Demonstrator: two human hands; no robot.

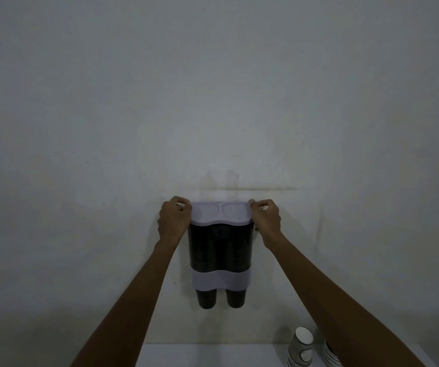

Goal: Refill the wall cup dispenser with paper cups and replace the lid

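Two hands grip the lid [222, 213] atop the wall dispenser [220, 250]: the left hand [174, 218] pinches its left end and the right hand [266, 217] pinches its right end, fingers curled closed on the edges. Below the lid, the dispenser's two dark tubes look full of stacked cups, and one cup bottom pokes out under each side of the pale lower band. Far below and right of the dispenser, spare cup stacks [301, 348] sit on a white table [199, 357].
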